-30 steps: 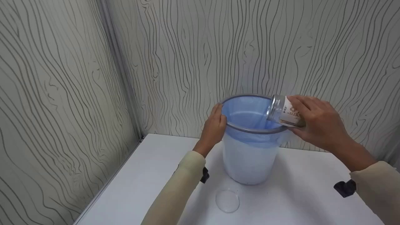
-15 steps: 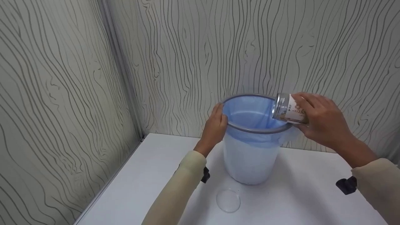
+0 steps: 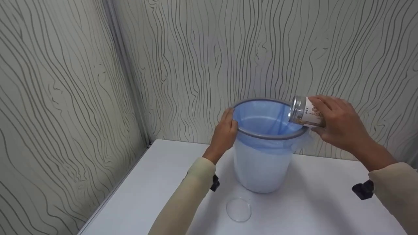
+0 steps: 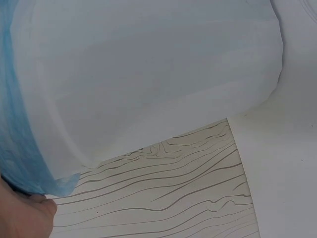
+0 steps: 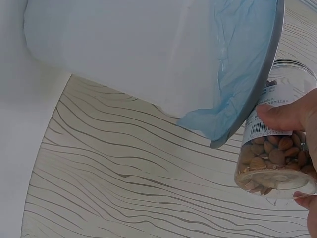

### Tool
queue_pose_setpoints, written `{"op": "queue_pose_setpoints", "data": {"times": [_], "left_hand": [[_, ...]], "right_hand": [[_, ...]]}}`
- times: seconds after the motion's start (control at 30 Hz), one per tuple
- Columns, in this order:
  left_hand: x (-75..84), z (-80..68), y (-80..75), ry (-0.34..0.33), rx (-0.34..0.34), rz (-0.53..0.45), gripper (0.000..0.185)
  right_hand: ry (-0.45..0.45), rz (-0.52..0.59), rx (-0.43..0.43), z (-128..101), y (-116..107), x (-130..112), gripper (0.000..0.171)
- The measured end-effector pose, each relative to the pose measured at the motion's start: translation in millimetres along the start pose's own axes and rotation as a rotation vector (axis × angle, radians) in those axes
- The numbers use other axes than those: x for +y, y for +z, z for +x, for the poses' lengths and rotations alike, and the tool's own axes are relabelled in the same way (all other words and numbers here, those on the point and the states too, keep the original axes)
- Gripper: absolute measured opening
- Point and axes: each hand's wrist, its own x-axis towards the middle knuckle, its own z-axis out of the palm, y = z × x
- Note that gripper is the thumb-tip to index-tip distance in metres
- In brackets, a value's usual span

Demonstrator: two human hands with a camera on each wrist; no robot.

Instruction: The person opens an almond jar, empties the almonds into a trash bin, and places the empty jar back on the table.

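Head view: right hand (image 3: 339,125) grips the jar (image 3: 305,112) tilted, mouth beyond its fingers over the bin (image 3: 261,163); left hand (image 3: 224,132) clasps the rim, apparently steadying it.

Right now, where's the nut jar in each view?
Head: the nut jar is right of centre, tipped over the bin's far-right rim, held by the right hand.
Left wrist: not in it.
Right wrist: lower right corner, just outside the rim.
Shared landmark: the bin's grey rim with the blue liner under it.
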Motion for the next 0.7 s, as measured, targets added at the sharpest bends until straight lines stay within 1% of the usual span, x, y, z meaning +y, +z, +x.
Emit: {"op": "queue_pose_setpoints", "data": {"times": [0.2,0.4,0.7], "left_hand": [[0.9,-0.1,0.2,0.002,0.001,0.003,0.053],[0.5,-0.5,-0.6,0.004,0.005,-0.003,0.053],[-0.1,-0.8,0.1,0.015,0.005,-0.007,0.053]], "right_hand": [[0.009,-0.001,-0.01,0.5,1.2,4.2,0.102],[0.013,-0.013,-0.025,2.7,3.1,1.1,0.101],[0.006,-0.06,-0.034,4.6,5.5,-3.8,0.102]]}}
